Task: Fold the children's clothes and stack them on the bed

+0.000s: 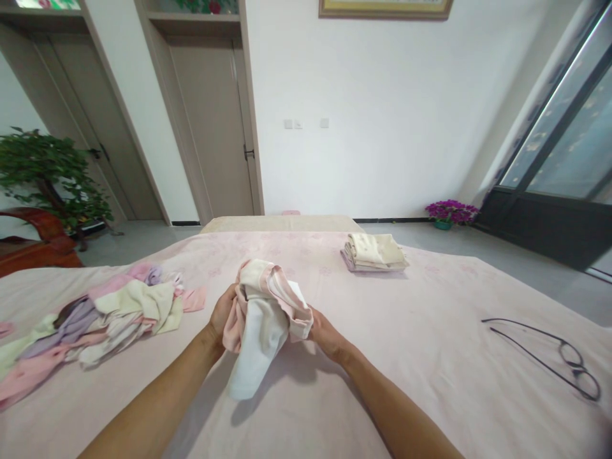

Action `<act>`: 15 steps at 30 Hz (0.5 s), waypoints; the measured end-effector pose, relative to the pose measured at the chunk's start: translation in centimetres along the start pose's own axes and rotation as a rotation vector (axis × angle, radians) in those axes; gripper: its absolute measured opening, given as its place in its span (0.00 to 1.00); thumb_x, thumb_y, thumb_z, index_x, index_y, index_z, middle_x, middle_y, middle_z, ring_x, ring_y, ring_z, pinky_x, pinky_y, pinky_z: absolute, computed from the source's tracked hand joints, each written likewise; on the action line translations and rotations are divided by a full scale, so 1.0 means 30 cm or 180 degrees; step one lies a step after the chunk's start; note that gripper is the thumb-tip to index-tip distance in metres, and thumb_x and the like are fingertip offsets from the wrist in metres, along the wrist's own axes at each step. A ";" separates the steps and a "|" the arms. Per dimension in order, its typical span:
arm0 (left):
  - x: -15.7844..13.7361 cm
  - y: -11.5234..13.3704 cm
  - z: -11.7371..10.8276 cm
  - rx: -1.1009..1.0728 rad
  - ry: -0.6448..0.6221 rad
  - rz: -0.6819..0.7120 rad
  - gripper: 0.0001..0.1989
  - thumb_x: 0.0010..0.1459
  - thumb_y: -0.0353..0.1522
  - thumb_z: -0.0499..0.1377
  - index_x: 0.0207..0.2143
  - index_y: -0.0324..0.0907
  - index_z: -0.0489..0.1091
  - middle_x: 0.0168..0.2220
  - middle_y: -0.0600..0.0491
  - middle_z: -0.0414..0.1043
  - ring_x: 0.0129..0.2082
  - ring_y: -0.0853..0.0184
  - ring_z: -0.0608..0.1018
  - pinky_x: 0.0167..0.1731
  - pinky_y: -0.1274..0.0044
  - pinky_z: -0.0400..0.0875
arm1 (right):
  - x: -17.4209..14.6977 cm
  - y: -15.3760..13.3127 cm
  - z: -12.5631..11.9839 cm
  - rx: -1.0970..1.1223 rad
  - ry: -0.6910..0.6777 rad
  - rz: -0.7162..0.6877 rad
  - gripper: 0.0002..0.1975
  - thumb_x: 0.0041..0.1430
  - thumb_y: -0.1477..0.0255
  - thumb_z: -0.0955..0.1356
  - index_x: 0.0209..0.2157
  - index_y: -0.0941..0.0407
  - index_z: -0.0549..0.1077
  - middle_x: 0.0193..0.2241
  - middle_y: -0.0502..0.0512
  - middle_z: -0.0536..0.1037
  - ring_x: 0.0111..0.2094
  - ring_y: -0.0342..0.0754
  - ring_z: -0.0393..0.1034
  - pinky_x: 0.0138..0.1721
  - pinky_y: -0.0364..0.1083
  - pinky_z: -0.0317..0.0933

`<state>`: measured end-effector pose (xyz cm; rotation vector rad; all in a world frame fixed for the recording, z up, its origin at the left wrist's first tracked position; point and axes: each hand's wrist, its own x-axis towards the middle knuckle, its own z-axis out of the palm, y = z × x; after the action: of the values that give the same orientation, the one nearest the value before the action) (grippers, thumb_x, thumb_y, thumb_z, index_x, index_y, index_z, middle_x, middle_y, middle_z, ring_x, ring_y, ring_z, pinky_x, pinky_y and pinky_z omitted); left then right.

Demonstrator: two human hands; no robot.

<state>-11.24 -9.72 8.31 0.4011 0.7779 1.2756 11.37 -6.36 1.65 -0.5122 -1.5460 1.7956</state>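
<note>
A bunched pink and white garment (262,312) is held up between my two hands, over the middle of the pink sheet. Its white part hangs down toward me. My left hand (224,317) grips the left side of the cloth, with most of the fingers behind it. On the right, my right hand (325,335) is closed on the garment's pink and white edge; its fingertips are hidden by the fabric. Which kind of garment it is, I cannot tell.
A loose heap of pastel clothes (129,306) lies on the left of the pink-sheeted surface (406,382). A stack of folded clothes (375,252) sits at the far right of centre. Eyeglasses (568,363) rest near the right edge. Beyond are a potted plant (48,178) and purple flowers (452,211).
</note>
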 end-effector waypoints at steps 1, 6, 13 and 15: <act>0.003 0.002 0.005 -0.0052 -0.0004 0.0044 0.04 0.47 0.30 0.55 0.22 0.42 0.68 0.15 0.56 0.68 0.21 0.64 0.79 0.34 0.73 0.78 | -0.002 -0.013 0.003 0.0115 -0.0046 0.0007 0.28 0.45 0.72 0.74 0.51 0.51 0.73 0.46 0.53 0.76 0.46 0.53 0.69 0.45 0.48 0.64; 0.019 0.014 0.029 -0.0239 0.0136 0.0363 0.10 0.50 0.31 0.53 0.33 0.39 0.73 0.23 0.51 0.76 0.30 0.58 0.82 0.36 0.69 0.78 | -0.010 -0.005 0.028 0.0436 -0.0494 0.0207 0.28 0.42 0.70 0.74 0.49 0.54 0.74 0.43 0.54 0.77 0.45 0.53 0.70 0.50 0.50 0.60; 0.068 0.079 -0.004 0.0505 0.0460 0.1210 0.12 0.54 0.39 0.59 0.35 0.39 0.73 0.25 0.51 0.77 0.33 0.60 0.81 0.37 0.72 0.77 | 0.061 0.030 -0.052 -0.0298 0.1470 -0.0015 0.19 0.53 0.54 0.68 0.33 0.57 0.74 0.27 0.52 0.75 0.30 0.48 0.67 0.36 0.47 0.62; 0.077 0.122 -0.036 0.1121 0.0665 0.1942 0.16 0.51 0.41 0.62 0.38 0.38 0.74 0.31 0.51 0.79 0.39 0.59 0.80 0.41 0.73 0.75 | 0.075 -0.063 -0.131 -0.0707 0.2132 -0.0335 0.18 0.53 0.57 0.67 0.36 0.57 0.74 0.28 0.51 0.76 0.30 0.47 0.66 0.33 0.45 0.61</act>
<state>-14.35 -6.70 9.31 0.8442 1.1135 1.7700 13.05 -1.94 3.00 -0.9991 -1.2604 1.1939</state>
